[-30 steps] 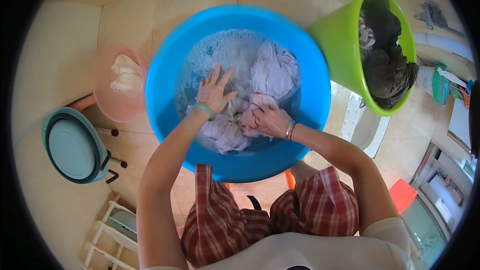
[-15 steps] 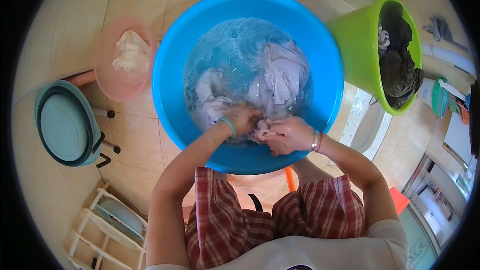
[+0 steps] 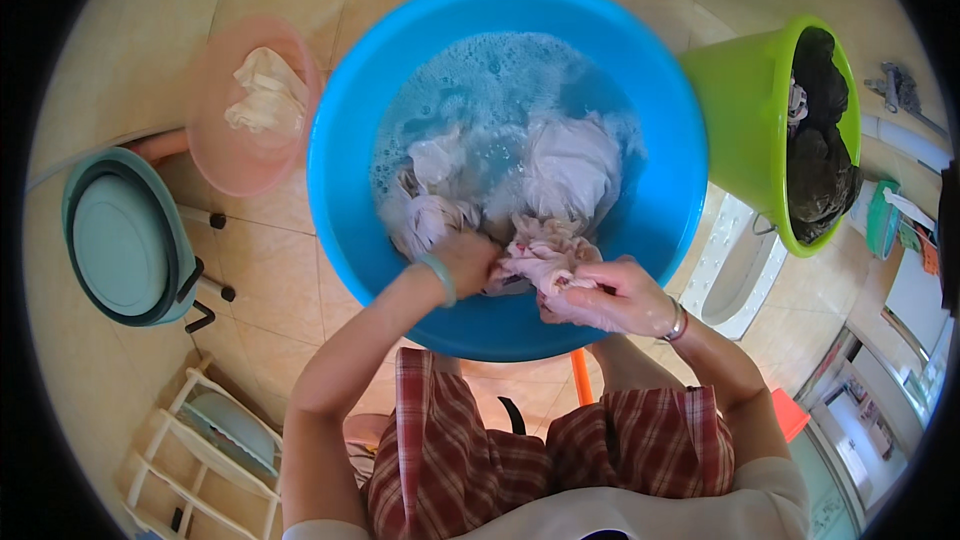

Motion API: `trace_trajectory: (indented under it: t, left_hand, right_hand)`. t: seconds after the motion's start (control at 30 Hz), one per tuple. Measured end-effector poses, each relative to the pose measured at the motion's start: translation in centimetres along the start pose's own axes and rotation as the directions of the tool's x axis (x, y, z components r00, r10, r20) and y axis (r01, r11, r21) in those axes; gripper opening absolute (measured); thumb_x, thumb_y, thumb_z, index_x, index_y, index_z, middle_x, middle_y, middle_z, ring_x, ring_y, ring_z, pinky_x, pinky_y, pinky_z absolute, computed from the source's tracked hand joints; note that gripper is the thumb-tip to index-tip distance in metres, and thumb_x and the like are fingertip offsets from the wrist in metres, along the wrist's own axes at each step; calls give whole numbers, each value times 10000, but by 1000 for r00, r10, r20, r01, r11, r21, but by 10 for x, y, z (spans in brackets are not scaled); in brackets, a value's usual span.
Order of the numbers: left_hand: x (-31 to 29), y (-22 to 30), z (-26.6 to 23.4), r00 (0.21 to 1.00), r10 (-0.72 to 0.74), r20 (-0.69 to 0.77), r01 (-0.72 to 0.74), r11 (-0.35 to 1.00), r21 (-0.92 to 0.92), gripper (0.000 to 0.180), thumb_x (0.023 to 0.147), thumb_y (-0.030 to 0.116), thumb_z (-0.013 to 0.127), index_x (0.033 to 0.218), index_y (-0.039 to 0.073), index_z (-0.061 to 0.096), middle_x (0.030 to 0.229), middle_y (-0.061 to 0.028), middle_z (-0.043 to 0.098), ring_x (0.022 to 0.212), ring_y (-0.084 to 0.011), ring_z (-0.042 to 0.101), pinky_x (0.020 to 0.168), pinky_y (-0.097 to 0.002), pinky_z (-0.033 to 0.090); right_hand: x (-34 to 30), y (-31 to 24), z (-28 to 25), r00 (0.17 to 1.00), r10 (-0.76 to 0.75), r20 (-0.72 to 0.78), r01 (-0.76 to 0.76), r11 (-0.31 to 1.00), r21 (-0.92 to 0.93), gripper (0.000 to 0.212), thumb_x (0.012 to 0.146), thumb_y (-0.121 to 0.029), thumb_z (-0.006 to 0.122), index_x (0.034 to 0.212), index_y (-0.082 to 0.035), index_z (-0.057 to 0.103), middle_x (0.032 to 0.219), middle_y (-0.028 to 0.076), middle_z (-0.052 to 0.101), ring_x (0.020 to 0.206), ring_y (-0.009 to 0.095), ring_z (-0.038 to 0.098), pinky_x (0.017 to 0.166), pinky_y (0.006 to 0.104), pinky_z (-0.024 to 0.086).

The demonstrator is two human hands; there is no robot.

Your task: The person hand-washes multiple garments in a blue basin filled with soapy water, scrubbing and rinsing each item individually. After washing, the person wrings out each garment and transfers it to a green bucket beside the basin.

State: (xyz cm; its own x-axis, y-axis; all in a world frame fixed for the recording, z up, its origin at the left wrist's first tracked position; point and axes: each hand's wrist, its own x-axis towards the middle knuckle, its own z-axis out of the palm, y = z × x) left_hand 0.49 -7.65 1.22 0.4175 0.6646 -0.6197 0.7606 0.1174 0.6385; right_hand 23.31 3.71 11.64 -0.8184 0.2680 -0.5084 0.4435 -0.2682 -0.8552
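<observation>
Head camera, looking straight down at a person seated over a large blue basin (image 3: 345, 190) that fills the centre of the view. The basin holds soapy water with foam toward 12 o'clock and several pale wet garments (image 3: 570, 165) heaped toward its near side.

The left hand (image 3: 468, 260), at about 6 o'clock within the basin, wears a light green wristband and is closed around one end of a small pink-and-white cloth (image 3: 540, 258). The right hand (image 3: 610, 295), just to the 3 o'clock side of the left, has its fingers curled tight on the other end of the same cloth, with a bracelet at the wrist. The cloth is bunched between the two hands, just above the water at the basin's near rim. Both forearms enter from the lower edge, above a lap in red checked fabric.

At 10 o'clock from the basin, touching its rim, sits a smaller pink basin (image 3: 215, 155) with a crumpled cream cloth (image 3: 265, 90) inside. At 9 o'clock, well apart, stands a teal round stool (image 3: 115, 240). At 2 o'clock, just beside the blue basin, a lime green bucket (image 3: 740, 110) is filled with dark laundry (image 3: 820, 155). At 7 o'clock a white rack (image 3: 205, 460) lies on the tiled floor (image 3: 260, 270).
</observation>
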Motion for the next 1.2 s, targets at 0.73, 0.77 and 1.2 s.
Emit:
trace_trajectory:
  t: [0.73, 0.77, 1.2]
  left_hand:
    - [31, -44, -63, 608, -729, -316, -562, -113, -819, 327, 995, 179, 543, 1318, 134, 536, 1185, -84, 616, 1072, -215, 611, 760, -390, 605]
    - [32, -40, -60, 609, -728, -316, -551, -102, -828, 357, 992, 160, 544, 1348, 147, 515, 1217, -93, 598, 1074, -219, 608, 768, -397, 607]
    - [55, -1, -62, 769, -574, -281, -512, -290, -808, 547, 1015, 428, 440, 1503, 210, 323, 1435, -94, 438, 1269, -280, 475, 1033, -528, 434]
  right_hand:
    - [143, 48, -107, 667, -361, -652, -188, 765, -616, 337, 873, -241, 689, 1158, -74, 621, 1082, 166, 625, 939, 323, 600, 797, 401, 495]
    - [149, 55, -105, 620, -437, -652, -204, 713, -671, 425, 850, -255, 706, 1225, -95, 586, 1171, 168, 592, 1017, 360, 572, 830, 434, 491]
    - [197, 67, -48, 681, -435, -589, 68, 838, -541, 263, 837, -248, 679, 1055, -117, 613, 1096, 125, 587, 917, 356, 627, 765, 460, 524]
